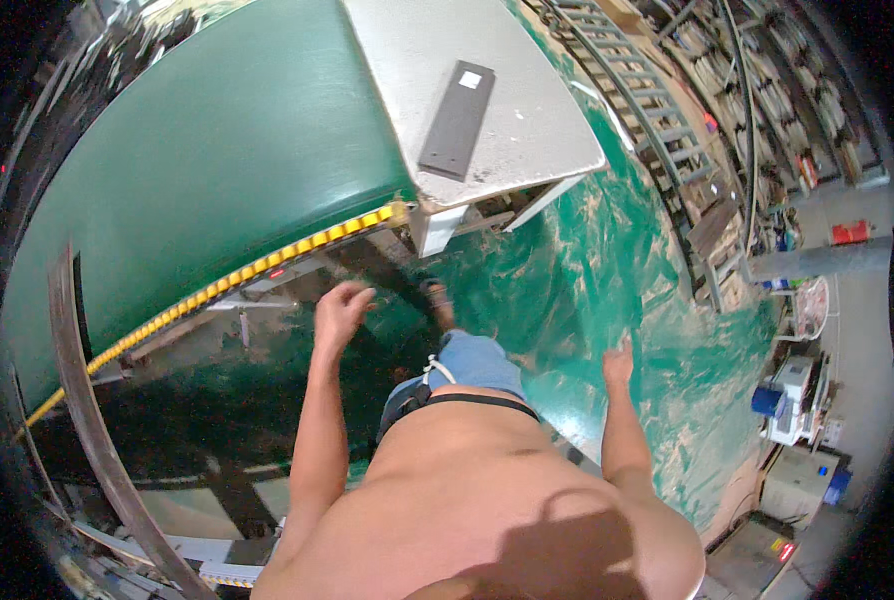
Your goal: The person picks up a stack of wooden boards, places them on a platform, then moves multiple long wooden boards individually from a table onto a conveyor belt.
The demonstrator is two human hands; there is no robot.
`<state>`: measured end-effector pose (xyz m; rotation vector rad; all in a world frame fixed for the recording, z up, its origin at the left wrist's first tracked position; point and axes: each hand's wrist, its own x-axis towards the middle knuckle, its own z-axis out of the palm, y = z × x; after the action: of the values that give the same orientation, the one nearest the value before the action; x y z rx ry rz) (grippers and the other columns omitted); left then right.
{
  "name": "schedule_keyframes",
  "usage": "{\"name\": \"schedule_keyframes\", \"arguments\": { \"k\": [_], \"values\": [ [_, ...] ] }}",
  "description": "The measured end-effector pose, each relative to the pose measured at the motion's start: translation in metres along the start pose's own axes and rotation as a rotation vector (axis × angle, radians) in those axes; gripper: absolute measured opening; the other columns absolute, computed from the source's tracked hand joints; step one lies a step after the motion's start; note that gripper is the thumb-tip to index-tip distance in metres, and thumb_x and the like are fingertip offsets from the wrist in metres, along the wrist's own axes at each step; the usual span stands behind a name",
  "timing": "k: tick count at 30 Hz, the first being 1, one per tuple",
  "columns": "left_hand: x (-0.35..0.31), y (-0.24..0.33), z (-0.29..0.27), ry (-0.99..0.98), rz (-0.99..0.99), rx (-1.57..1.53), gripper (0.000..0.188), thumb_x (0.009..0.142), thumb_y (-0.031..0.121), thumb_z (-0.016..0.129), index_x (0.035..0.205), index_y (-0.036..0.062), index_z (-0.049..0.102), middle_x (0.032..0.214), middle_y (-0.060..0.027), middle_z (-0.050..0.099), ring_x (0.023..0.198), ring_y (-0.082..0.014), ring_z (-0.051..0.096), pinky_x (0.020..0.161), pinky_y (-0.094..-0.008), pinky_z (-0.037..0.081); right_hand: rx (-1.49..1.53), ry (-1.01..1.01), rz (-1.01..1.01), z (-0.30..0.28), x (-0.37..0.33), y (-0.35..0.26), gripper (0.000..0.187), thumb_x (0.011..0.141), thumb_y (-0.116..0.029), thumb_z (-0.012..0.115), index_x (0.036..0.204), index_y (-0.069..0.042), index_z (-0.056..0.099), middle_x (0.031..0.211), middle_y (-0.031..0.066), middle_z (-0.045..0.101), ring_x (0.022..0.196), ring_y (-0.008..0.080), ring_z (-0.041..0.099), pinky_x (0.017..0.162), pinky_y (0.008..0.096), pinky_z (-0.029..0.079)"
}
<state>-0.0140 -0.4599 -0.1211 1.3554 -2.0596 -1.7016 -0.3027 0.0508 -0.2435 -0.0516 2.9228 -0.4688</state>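
My left hand [343,308] hangs in the air beside the yellow-edged green conveyor belt [237,110], its fingers loosely curled and nothing visible in them. To the right of my body, my right hand [618,360] hovers above the green floor, touching nothing I can see. Its fingers are small and smeared. A dark grey rectangular board [458,125] with a white label at its far end lies flat on the white tabletop [542,120] ahead. Both hands are well apart from that board.
Dusty green flooring [577,270] lies under me. A metal roller track [657,110] runs along the far right, with stacked boards beyond it. Machines and boxes [795,485] stand at the right. A dark upright bar [87,420] crosses the left side.
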Motion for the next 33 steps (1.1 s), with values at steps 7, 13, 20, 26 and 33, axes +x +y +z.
{"name": "schedule_keyframes", "arguments": {
  "k": [7,13,20,26,33],
  "values": [
    [0.111,0.124,0.095,-0.021,0.123,0.174,0.071,0.070,0.023,0.072,0.128,0.0016,0.037,0.128,-0.0215,0.040,0.117,-0.0296,0.042,0.098,-0.0374,0.033,-0.014,-0.099,-0.043,0.001,0.051,-0.024,0.039,0.079,-0.033,0.053,0.107,-0.007,0.057,0.091,0.0163,0.063,0.082,0.0299,0.060,0.077,0.0368,0.046],
    [0.273,0.097,0.110,0.289,0.179,0.992,0.083,0.068,0.043,0.070,0.127,-0.0033,0.035,0.126,-0.0267,0.038,0.117,-0.0379,0.037,0.097,-0.0399,0.032,0.587,0.106,0.210,-0.010,0.138,-0.030,0.025,0.081,-0.017,0.055,0.099,0.000,0.058,0.087,0.0116,0.065,0.078,0.0196,0.062,0.073,0.0298,0.047],
    [0.314,0.127,0.127,0.367,0.154,0.928,0.067,0.082,0.041,0.055,0.128,-0.0042,0.035,0.129,-0.0246,0.038,0.118,-0.0375,0.037,0.099,-0.0403,0.029,0.864,-0.223,0.206,-0.081,0.284,-0.091,0.022,0.084,-0.009,0.051,0.101,0.003,0.056,0.086,0.0112,0.064,0.081,0.0175,0.062,0.072,0.0282,0.046],
    [0.365,0.155,0.157,0.423,0.125,0.757,0.079,0.079,0.046,0.057,0.129,-0.0088,0.029,0.132,-0.0296,0.029,0.123,-0.0413,0.028,0.102,-0.0413,0.024,0.551,-0.384,0.142,-0.094,0.395,-0.106,0.025,0.082,-0.019,0.054,0.099,0.000,0.058,0.089,0.0135,0.063,0.081,0.0219,0.062,0.072,0.0311,0.046],
    [0.388,0.196,0.228,0.509,-0.117,0.887,0.095,0.070,0.056,0.062,0.132,-0.0060,0.024,0.134,-0.0296,0.023,0.125,-0.0389,0.025,0.102,-0.0418,0.024,0.072,-0.436,-0.123,-0.140,0.489,-0.004,0.024,0.079,-0.025,0.054,0.079,-0.002,0.060,0.080,0.0155,0.060,0.078,0.0334,0.056,0.069,0.0397,0.045]
  ]
}}
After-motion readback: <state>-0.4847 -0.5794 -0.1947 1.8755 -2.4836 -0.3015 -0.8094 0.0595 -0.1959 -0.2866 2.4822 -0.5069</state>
